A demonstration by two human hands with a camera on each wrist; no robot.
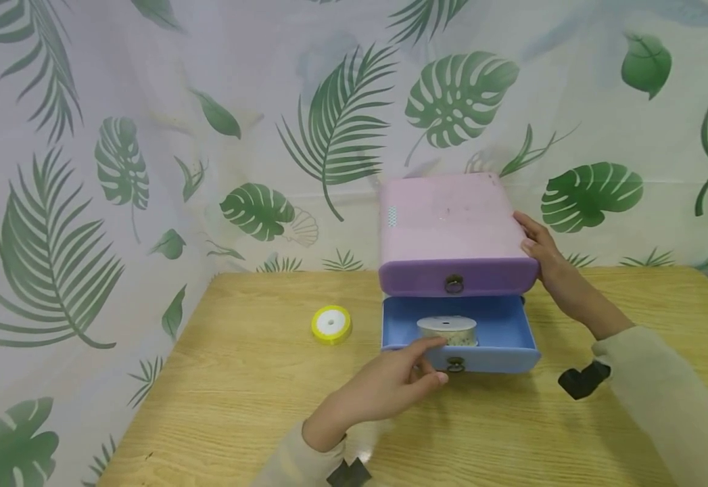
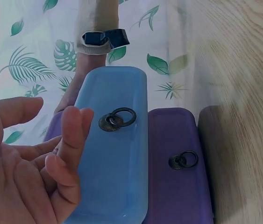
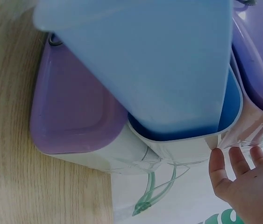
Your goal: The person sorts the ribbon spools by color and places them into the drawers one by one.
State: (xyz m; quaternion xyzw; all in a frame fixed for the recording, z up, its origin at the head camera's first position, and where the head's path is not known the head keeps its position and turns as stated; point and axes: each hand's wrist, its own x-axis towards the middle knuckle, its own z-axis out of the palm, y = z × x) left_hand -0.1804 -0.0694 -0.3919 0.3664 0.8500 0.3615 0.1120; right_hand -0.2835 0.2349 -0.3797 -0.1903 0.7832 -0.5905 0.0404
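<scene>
A blue drawer (image 1: 512,360) stands pulled out from the middle of a small stacked chest (image 1: 445,210) with a pink top. Inside it lies a ribbon roll (image 1: 466,336) with a white face and a patterned pale side. My left hand (image 1: 387,380) is at the left part of the drawer front, its fingers relaxed and the index finger overlapping the rim. Beside that hand hangs the drawer's ring pull (image 2: 123,117). My right hand (image 1: 551,264) rests against the chest's right side, its fingertips (image 3: 216,161) on the casing.
To the left of the chest, a yellow ribbon spool (image 1: 331,325) with a white face lies on the wooden table (image 1: 256,392). A purple upper drawer (image 1: 414,279) and a purple lower drawer (image 2: 178,135) are pushed in. A leaf-print cloth (image 1: 256,81) hangs behind.
</scene>
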